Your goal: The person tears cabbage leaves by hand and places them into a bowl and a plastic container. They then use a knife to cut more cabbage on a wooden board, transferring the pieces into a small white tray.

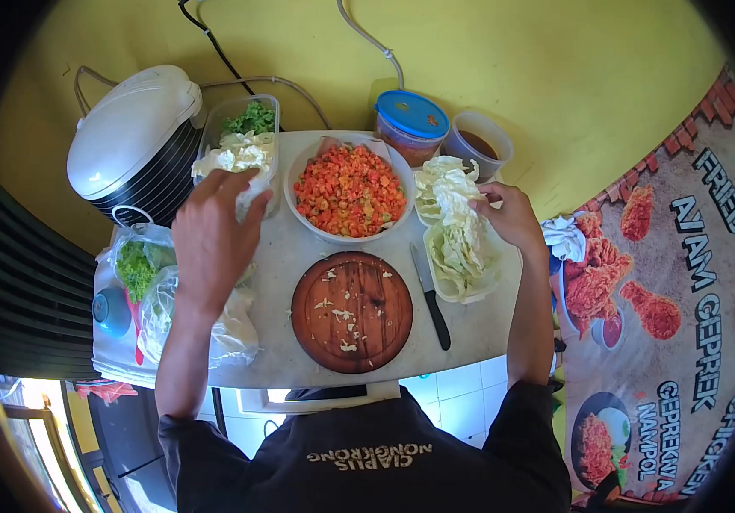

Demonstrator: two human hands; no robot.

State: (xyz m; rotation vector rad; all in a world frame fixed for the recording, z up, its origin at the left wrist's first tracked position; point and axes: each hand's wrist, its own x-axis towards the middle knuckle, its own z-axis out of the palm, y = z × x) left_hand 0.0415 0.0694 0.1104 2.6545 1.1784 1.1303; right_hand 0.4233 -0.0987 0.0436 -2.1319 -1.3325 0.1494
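My right hand (511,215) pinches pale cabbage leaves (453,195) over the open white foam box (480,295) at the right, whose lower half holds more cabbage (461,256). My left hand (216,231) is at the near end of a clear plastic container (271,111), thumb apart from the bent fingers, with nothing visible in it. Inside that container lie cut cabbage (243,152) and green lettuce (252,118). A round wooden cutting board (350,312) with cabbage scraps sits at the front middle. Beside it lies a black-handled knife (432,299).
A white bowl of chopped red-orange vegetables (348,192) stands mid-table. Behind are a blue-lidded tub (413,115) and a cup of brown sauce (480,144). At left are a rice cooker (132,132), plastic bags (230,329) and a small blue bowl (111,310).
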